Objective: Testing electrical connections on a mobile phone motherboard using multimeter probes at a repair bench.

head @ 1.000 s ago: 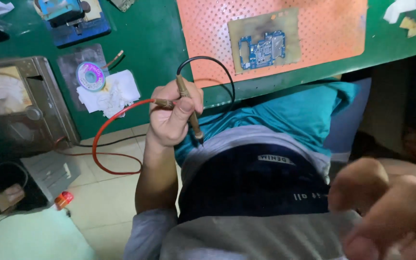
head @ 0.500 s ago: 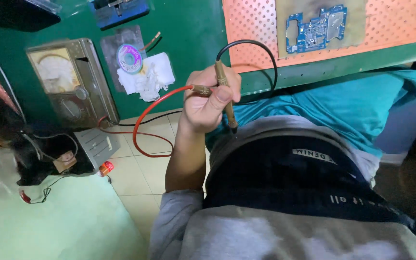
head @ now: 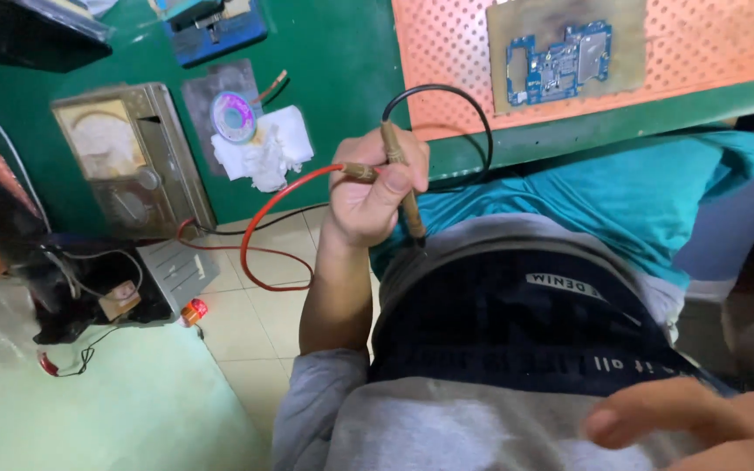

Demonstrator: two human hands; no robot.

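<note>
Gripped in left hand (head: 368,196), brown probes (head: 401,179).

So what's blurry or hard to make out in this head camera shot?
Head view: the right hand at the bottom right corner is close to the lens, soft and cut off; the left hand gripping two probes is sharp; light is even and flat, with no strong glare; the green bench looks tilted.

1. A green workbench (head: 342,96) fills the upper part of the view.
2. An orange perforated mat (head: 700,61) lies on the workbench's right part, reaching its front edge.
3. Below the workbench's front edge lies a floor of pale cream tiles (head: 255,323) (the joints are dark).
4. Light is soft and even.
</note>
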